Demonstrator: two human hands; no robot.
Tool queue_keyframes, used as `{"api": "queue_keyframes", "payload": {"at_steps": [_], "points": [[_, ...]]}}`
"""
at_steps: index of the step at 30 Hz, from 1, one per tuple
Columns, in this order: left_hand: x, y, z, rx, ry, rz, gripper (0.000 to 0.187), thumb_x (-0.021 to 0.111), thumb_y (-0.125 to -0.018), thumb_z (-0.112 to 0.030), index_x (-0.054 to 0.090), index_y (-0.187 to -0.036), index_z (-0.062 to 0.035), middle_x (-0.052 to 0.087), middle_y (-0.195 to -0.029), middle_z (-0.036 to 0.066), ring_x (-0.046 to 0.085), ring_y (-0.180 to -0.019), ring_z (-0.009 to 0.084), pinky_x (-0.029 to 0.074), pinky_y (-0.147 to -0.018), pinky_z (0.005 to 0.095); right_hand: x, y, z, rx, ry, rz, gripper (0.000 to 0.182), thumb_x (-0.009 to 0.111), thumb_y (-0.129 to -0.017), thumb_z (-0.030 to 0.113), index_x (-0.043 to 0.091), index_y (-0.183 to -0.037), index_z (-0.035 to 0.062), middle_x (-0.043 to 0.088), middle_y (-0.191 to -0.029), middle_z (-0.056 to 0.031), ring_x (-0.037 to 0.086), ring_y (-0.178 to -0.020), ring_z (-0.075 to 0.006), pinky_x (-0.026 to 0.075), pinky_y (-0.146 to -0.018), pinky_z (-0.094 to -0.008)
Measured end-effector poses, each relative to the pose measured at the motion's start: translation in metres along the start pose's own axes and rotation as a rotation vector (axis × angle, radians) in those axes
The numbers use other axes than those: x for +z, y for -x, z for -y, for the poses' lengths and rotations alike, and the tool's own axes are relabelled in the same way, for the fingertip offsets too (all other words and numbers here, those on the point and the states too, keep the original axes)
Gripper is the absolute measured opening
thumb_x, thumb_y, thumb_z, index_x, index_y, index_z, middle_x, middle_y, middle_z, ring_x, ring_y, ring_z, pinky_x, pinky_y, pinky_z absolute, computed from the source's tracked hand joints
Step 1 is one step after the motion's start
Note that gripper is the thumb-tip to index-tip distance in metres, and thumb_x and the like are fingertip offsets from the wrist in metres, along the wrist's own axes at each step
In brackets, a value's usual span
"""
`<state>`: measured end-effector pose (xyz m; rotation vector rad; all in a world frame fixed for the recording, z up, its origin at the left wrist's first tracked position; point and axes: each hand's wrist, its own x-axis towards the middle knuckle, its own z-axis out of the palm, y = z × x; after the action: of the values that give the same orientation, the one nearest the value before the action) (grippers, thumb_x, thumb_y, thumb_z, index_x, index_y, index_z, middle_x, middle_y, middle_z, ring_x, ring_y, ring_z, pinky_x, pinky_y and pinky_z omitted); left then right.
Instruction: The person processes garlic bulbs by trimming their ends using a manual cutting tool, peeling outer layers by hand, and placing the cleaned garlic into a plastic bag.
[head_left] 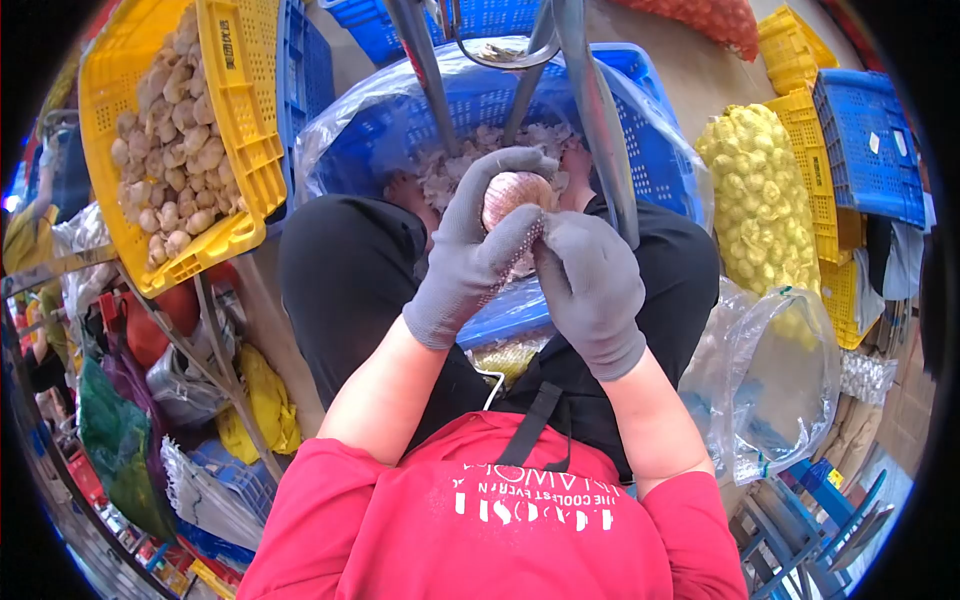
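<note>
My left hand, in a grey knit glove, is wrapped round a garlic bulb with pinkish, striped skin. The thumb lies across the near side of the bulb. At the bulb's lower right edge, the fingertips of my right hand, gloved the same way, are pinched together beside the left thumb. What lies between those fingertips is hidden. Both hands are over a blue crate lined with clear plastic, between my knees. Loose papery skins lie in the crate below the bulb.
A yellow crate of garlic bulbs stands tilted at the upper left. Metal legs rise from the blue crate. To the right are a yellow net sack, a clear plastic bag and stacked blue crates.
</note>
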<state>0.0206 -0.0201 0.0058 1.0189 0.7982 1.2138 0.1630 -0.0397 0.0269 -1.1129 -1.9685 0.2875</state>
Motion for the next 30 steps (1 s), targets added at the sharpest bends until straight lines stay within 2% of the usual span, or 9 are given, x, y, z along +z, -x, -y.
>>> {"api": "queue_keyframes", "payload": {"at_steps": [5, 6, 8, 11, 17, 18, 23, 26, 30], "points": [[-0.008, -0.003, 0.014, 0.141, 0.012, -0.035, 0.031, 0.054, -0.095, -0.022, 0.051, -0.118, -0.0013, 0.060, -0.115, 0.011, 0.059, -0.100, 0.0197, 0.047, -0.091, 0.0347, -0.001, -0.002, 0.008, -0.053, 0.096, 0.027, 0.030, 0.070, -0.070, -0.007, 0.061, -0.097, 0.0036, 0.064, -0.087, -0.0131, 0.064, -0.077, -0.0329, 0.052, -0.068, -0.0361], [-0.006, -0.003, -0.007, 0.452, -0.642, -0.051, 0.024, 0.048, -0.099, -0.017, 0.051, -0.116, -0.0012, 0.061, -0.113, 0.012, 0.061, -0.098, 0.0190, 0.050, -0.089, 0.0337, 0.003, 0.001, 0.005, -0.078, 0.079, 0.005, 0.027, 0.068, -0.073, -0.007, 0.060, -0.097, 0.0028, 0.063, -0.086, -0.0123, 0.064, -0.075, -0.0305, 0.052, -0.067, -0.0351], [-0.009, -0.005, -0.005, 0.225, -0.158, -0.077, 0.019, 0.047, -0.098, -0.010, 0.053, -0.113, 0.0000, 0.062, -0.108, 0.011, 0.063, -0.096, 0.0182, 0.052, -0.086, 0.0311, 0.003, 0.005, 0.006, -0.105, 0.065, -0.015, 0.025, 0.067, -0.076, -0.006, 0.059, -0.098, 0.0019, 0.063, -0.085, -0.0115, 0.064, -0.073, -0.0282, 0.052, -0.067, -0.0340], [-0.012, -0.005, -0.004, 0.002, 0.294, -0.249, 0.024, 0.049, -0.097, -0.006, 0.051, -0.120, 0.0007, 0.059, -0.111, 0.010, 0.063, -0.095, 0.0174, 0.053, -0.085, 0.0291, -0.008, 0.010, 0.017, 0.717, -0.847, -0.039, 0.011, 0.054, -0.095, 0.007, 0.054, -0.103, 0.0006, 0.063, -0.087, -0.0093, 0.062, -0.070, -0.0135, 0.052, -0.061, -0.0258], [-0.020, -0.008, 0.001, 0.062, -0.226, -0.195, 0.037, 0.048, -0.096, -0.007, 0.045, -0.132, 0.0014, 0.051, -0.129, 0.014, 0.050, -0.120, 0.0207, 0.038, -0.101, 0.0296, -0.065, 0.014, 0.024, 0.996, -1.380, -0.331, 0.018, 0.052, -0.097, 0.019, 0.051, -0.104, 0.0025, 0.059, -0.080, -0.0092, 0.058, -0.060, -0.0156, 0.049, -0.054, -0.0263], [-0.044, -0.010, 0.016, 0.499, -0.886, 0.008, 0.032, 0.048, -0.096, -0.006, 0.051, -0.125, 0.0049, 0.050, -0.130, 0.018, 0.050, -0.121, 0.0258, 0.040, -0.101, 0.0325, -0.079, 0.018, 0.023, 0.976, -1.239, -0.371, 0.020, 0.050, -0.098, 0.022, 0.051, -0.104, 0.0026, 0.059, -0.079, -0.0090, 0.057, -0.058, -0.0162, 0.048, -0.052, -0.0272], [-0.042, -0.011, 0.012, 0.375, -0.925, 0.025, 0.031, 0.053, -0.089, 0.007, 0.056, -0.120, 0.0065, 0.050, -0.130, 0.017, 0.055, -0.115, 0.0256, 0.047, -0.095, 0.0309, -0.184, 0.067, -0.002, 0.897, -0.543, -0.651, 0.015, 0.050, -0.097, 0.018, 0.055, -0.098, 0.0036, 0.054, -0.073, -0.0021, 0.049, -0.060, -0.0086, 0.041, -0.056, -0.0227], [-0.041, -0.011, 0.019, -0.078, -0.132, -0.143, 0.036, 0.043, -0.096, -0.001, 0.044, -0.132, 0.0064, 0.048, -0.132, 0.014, 0.052, -0.120, 0.0222, 0.047, -0.098, 0.0304, -0.234, 0.072, 0.019, 0.966, 0.074, -0.624, 0.016, 0.052, -0.094, 0.017, 0.058, -0.087, 0.0036, 0.051, -0.074, 0.0005, 0.046, -0.064, -0.0063, 0.040, -0.061, -0.0223], [-0.037, -0.011, 0.019, -0.140, -0.026, -0.143, 0.038, 0.041, -0.101, -0.012, 0.039, -0.135, 0.0033, 0.052, -0.128, 0.013, 0.054, -0.117, 0.0212, 0.046, -0.098, 0.0295, -0.254, 0.114, -0.006, 1.047, 0.434, -0.392, 0.016, 0.053, -0.094, 0.017, 0.058, -0.093, 0.0022, 0.054, -0.076, 0.0006, 0.051, -0.069, -0.0069, 0.043, -0.064, -0.0230]]}}
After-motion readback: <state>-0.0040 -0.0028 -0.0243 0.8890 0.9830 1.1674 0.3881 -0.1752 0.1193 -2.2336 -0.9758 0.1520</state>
